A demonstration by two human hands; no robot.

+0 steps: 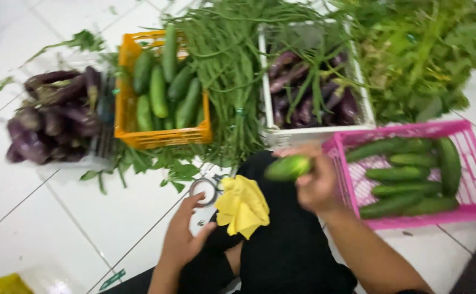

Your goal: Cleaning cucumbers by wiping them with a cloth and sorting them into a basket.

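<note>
Presently, the person sits on the white tiled floor (41,218); the left hand (182,234) hovers low by the knee, fingers spread wide, holding nothing, nearest a yellow cloth (243,207) draped on the black-clad lap; just beyond its fingertips lies a pair of scissors (205,188) on the tiles; the right hand (317,182) is closed around a green cucumber (288,167), held in the air above the lap, just left of a pink crate (467,163) holding more cucumbers; farther off stand an orange crate (161,136) of cucumbers and a white crate (314,133) of purple aubergines, with a bundle of long beans (232,71) lying between and across them; loose aubergines (52,120) are heaped at far left; leafy greens (417,54) are piled at far right.
</note>
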